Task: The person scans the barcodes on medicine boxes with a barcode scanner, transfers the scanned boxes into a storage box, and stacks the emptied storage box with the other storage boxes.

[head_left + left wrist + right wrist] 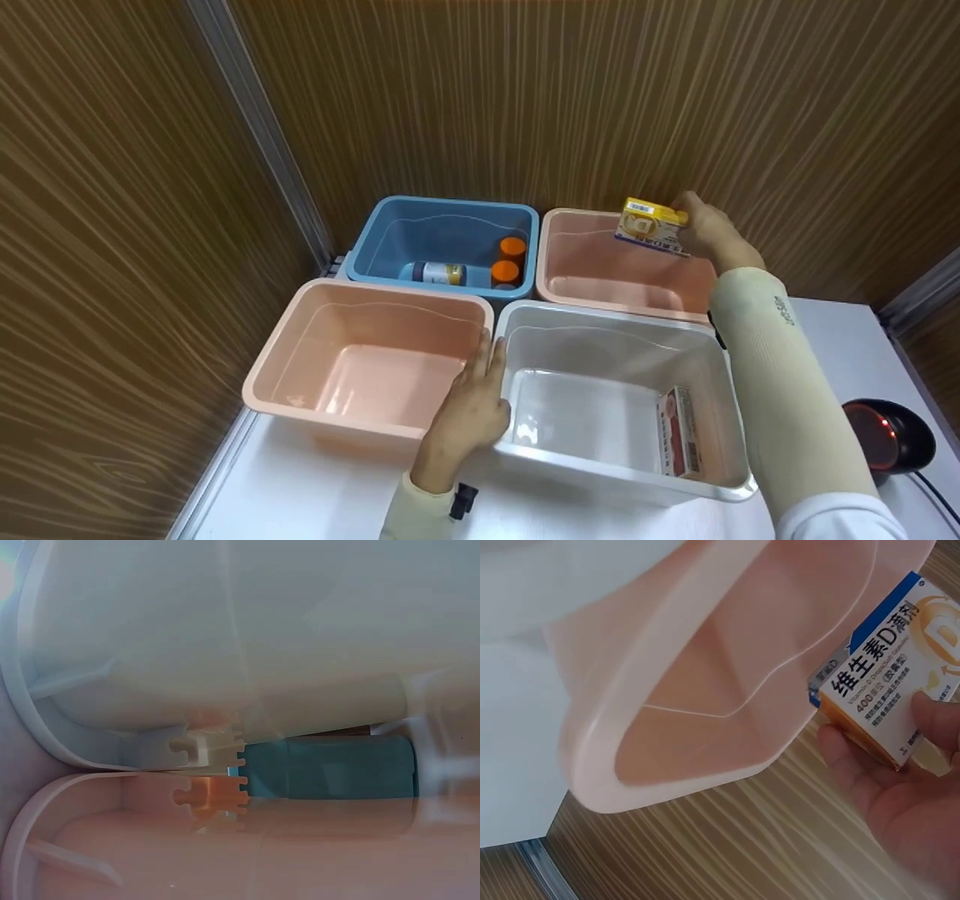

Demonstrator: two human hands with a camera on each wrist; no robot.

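My right hand (711, 231) pinches a yellow and white vitamin D drops box (649, 229) between thumb and fingers. The carton is over the back pink bin (553, 292), tilted, near its far side. In the right wrist view, the thumb presses the printed face of the box (889, 664) and fingers support its edge. My left hand (469, 409), fingers straight, lies over the adjoining rims of the front pink bin (367, 289) and the white bin (600, 466). The left wrist view shows only the bins' outer walls.
A blue bin (457, 206) at the back left holds a dark bottle (439, 273) lying down and orange-capped bottles (505, 271). A red and white box (679, 431) leans inside the white bin. At right sits a black device (892, 435) with red lights and a cable.
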